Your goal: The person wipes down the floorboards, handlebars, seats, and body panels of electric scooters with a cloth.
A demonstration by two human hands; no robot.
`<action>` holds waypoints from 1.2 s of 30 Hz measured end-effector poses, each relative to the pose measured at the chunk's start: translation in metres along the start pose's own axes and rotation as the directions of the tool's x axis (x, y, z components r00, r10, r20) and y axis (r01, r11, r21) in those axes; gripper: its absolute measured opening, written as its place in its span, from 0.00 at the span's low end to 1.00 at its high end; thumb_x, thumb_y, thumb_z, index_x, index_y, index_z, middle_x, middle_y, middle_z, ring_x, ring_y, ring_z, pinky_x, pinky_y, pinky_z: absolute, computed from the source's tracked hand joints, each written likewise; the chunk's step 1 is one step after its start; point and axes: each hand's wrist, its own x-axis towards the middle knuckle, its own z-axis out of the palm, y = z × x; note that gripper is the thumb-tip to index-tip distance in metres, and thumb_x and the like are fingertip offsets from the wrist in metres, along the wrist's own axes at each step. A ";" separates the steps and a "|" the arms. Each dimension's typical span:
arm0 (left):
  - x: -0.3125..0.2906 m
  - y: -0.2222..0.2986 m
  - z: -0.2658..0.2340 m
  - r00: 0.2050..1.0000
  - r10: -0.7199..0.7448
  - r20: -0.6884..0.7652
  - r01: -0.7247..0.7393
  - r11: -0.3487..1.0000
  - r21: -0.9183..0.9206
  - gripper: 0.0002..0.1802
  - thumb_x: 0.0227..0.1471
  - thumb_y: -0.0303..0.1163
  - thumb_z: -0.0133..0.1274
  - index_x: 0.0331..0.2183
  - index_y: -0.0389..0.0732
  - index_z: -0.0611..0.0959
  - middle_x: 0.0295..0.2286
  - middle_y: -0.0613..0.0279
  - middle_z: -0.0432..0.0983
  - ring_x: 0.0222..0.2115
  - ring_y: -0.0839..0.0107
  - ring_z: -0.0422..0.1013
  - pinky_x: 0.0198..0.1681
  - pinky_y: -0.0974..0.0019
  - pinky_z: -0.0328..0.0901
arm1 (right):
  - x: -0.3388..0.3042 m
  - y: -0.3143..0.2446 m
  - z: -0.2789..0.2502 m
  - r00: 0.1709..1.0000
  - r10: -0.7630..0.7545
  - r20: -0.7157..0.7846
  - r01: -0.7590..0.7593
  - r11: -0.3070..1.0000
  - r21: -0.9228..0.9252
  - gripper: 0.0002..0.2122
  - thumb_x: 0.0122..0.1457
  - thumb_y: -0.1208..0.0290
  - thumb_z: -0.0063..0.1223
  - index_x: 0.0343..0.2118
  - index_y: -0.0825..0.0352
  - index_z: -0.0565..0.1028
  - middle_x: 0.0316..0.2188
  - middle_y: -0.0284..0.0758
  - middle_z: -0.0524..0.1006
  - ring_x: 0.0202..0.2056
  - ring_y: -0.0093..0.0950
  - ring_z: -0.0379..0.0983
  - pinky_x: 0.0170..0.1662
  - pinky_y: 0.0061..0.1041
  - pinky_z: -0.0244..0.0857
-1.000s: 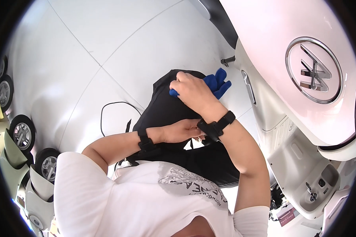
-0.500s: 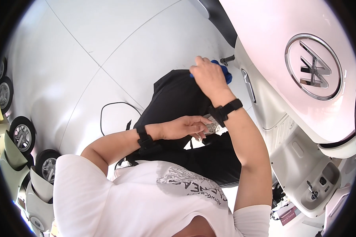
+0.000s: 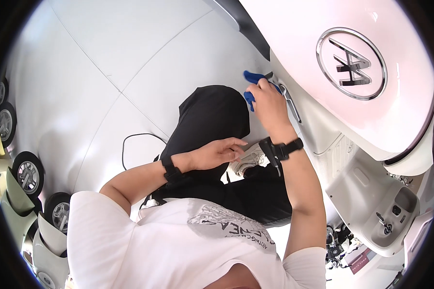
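My right hand (image 3: 270, 103) is closed round a blue cloth (image 3: 253, 77), whose ends stick out past the fingers. It is beside the lower body of a pale pink and white scooter (image 3: 294, 33), close to a silver metal bar (image 3: 292, 107) on its side. Whether the cloth touches the bar, I cannot tell. My left hand (image 3: 214, 155) hangs loosely open over my bent leg in black trousers (image 3: 210, 113), holding nothing. A light-coloured shoe (image 3: 250, 160) shows just past its fingertips.
Several scooters with dark wheels (image 3: 28, 174) line the left side. A thin black cable (image 3: 124, 147) loops on the pale tiled floor (image 3: 82, 72). A storage panel with a key (image 3: 385, 224) is on the lower right.
My right hand has moved slightly down and right with the cloth, more of which now shows. The scooter has shifted left and up in view; my left hand has barely moved.
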 end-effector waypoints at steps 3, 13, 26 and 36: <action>0.002 0.016 0.007 0.973 0.114 -0.199 -0.102 0.992 0.069 0.37 0.60 0.26 0.51 0.64 0.41 0.52 0.53 0.51 0.64 0.47 0.67 0.70 0.51 0.63 0.69 | -0.031 -0.017 -0.050 0.986 0.133 -0.097 -0.104 0.960 0.259 0.16 0.48 0.81 0.60 0.41 0.60 0.75 0.37 0.37 0.73 0.41 0.40 0.74 0.41 0.36 0.70; 0.034 0.095 -0.023 0.583 0.800 -0.146 -0.304 0.381 0.873 0.32 0.38 0.17 0.59 0.49 0.43 0.75 0.50 0.50 0.69 0.53 0.47 0.64 0.57 0.53 0.59 | -0.098 -0.047 -0.138 0.883 0.170 -0.437 0.122 0.816 0.565 0.14 0.50 0.79 0.61 0.41 0.65 0.76 0.38 0.37 0.76 0.37 0.34 0.75 0.40 0.27 0.70; 0.077 0.316 0.014 -0.297 0.865 0.404 0.046 -0.409 0.911 0.36 0.29 0.10 0.51 0.43 0.50 0.87 0.53 0.51 0.65 0.54 0.54 0.62 0.57 0.58 0.58 | -0.072 -0.013 -0.239 0.208 -0.344 -0.916 -0.279 0.876 -0.392 0.15 0.43 0.81 0.59 0.33 0.53 0.84 0.43 0.29 0.76 0.43 0.29 0.69 0.47 0.25 0.58; 0.117 0.214 -0.046 -0.046 0.855 0.516 0.045 -0.514 0.856 0.30 0.50 0.51 0.58 0.50 0.45 0.76 0.62 0.36 0.47 0.61 0.29 0.44 0.59 0.33 0.48 | -0.063 0.008 -0.180 0.269 -0.198 -0.943 -0.417 0.859 -0.299 0.14 0.52 0.72 0.55 0.42 0.48 0.82 0.51 0.28 0.74 0.52 0.29 0.64 0.60 0.35 0.47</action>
